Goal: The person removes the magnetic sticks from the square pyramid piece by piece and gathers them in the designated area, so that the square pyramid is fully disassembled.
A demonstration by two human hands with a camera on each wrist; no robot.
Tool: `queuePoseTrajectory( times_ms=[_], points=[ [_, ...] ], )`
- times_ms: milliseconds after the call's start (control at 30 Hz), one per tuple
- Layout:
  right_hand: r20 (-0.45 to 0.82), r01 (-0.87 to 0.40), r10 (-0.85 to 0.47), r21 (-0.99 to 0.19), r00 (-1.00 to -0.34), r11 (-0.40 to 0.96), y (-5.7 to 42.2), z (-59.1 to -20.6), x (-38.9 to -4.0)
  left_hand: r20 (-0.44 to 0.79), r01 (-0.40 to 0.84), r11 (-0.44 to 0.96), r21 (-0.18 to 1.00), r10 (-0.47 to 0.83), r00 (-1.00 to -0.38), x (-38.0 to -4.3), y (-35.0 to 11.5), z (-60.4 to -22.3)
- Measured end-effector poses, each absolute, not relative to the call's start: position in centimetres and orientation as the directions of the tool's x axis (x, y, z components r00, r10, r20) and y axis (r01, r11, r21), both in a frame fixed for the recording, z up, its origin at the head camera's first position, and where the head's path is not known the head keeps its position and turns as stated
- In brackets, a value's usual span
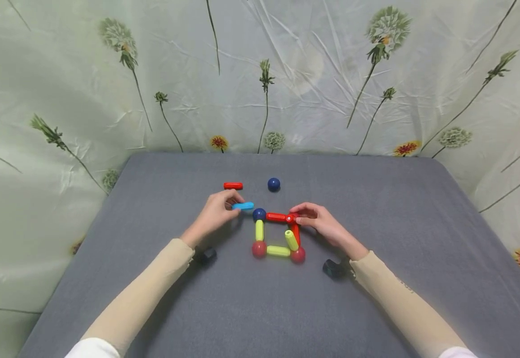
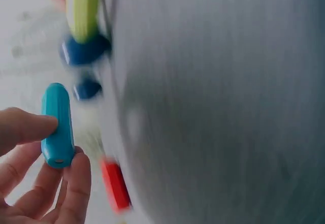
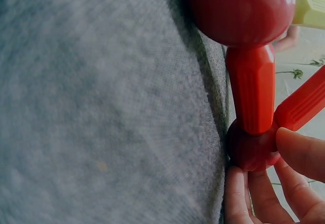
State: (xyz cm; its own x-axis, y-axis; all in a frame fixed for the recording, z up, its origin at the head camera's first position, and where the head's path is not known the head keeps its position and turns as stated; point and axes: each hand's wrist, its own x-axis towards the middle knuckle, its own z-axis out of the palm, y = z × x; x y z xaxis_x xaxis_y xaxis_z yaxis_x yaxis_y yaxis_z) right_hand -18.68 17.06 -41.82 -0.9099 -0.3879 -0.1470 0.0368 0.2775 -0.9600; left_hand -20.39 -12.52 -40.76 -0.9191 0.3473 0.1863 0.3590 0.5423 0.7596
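My left hand [image 1: 218, 211] pinches a light blue rod [image 2: 58, 127] between thumb and fingers, left of a square frame of rods and balls. In that frame, a dark blue ball [image 1: 259, 214] marks the far-left corner, and red balls [image 1: 259, 249] mark the near corners. Yellow rods [image 1: 278, 251] form the near and left sides, red rods [image 1: 277, 217] the far and right sides. One yellow rod [image 1: 291, 240] rises from the near-right ball. At the far-right corner my right hand [image 1: 322, 223] grips a red ball [image 3: 249, 148], partly hidden by its fingers. A red rod [image 3: 304, 99] slants up from that ball.
Beyond the frame, a loose red rod [image 1: 233, 186] and a dark blue ball [image 1: 273, 184] lie on the grey cloth-covered table [image 1: 260, 308]. A dandelion-printed curtain [image 1: 242, 99] hangs behind the table's far edge. Dark wrist-worn parts [image 1: 333, 268] sit under the forearms.
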Motion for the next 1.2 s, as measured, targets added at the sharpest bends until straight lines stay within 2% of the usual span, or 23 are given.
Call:
queuePoseTrajectory(
  times_ms=[133, 333, 633, 733, 833, 933, 1000, 1100, 1200],
  points=[
    [-0.148, 0.036, -0.392, -0.959, -0.908, 0.280, 17.1, -41.8, -18.7, 0.147, 0.284, 0.641, 0.713, 0.259, -0.955, -23.0, -14.2, -40.8],
    [-0.147, 0.035, -0.387, -0.959, -0.910, 0.282, 17.1, -41.8, -18.7, 0.141, 0.288, 0.710, 0.642, 0.260, -0.955, -25.3, -14.9, -41.0],
    [-0.153, 0.038, -0.384, -0.956, -0.911, 0.290, 17.1, -41.8, -18.7, 0.124, 0.246, 0.740, 0.626, 0.217, -0.968, -26.3, -14.5, -40.8],
    [-0.153, 0.035, -0.387, -0.955, -0.910, 0.294, 17.2, -41.7, -18.7, 0.153, 0.266, 0.724, 0.636, 0.220, -0.963, -26.1, -14.2, -40.4],
    [-0.153, 0.035, -0.389, -0.955, -0.908, 0.294, 17.2, -41.7, -18.7, 0.212, 0.352, 0.621, 0.700, 0.290, -0.933, -25.2, -12.7, -39.7],
    [-0.149, 0.034, -0.388, -0.957, -0.910, 0.288, 17.3, -41.7, -18.8, 0.224, 0.430, 0.447, 0.784, 0.442, -0.868, -23.5, -10.0, -39.1],
    [-0.141, 0.031, -0.391, -0.961, -0.909, 0.276, 17.4, -41.7, -18.8, 0.203, 0.440, 0.362, 0.822, 0.536, -0.820, -22.2, -7.9, -38.9],
    [-0.124, 0.023, -0.405, -0.969, -0.906, 0.246, 17.3, -41.8, -18.8, 0.160, 0.433, 0.341, 0.834, 0.602, -0.782, -20.7, -5.3, -39.1],
    [-0.112, 0.018, -0.415, -0.975, -0.903, 0.223, 17.2, -42.1, -18.9, 0.139, 0.426, 0.371, 0.825, 0.598, -0.789, -20.1, -4.1, -39.5]
  ],
)
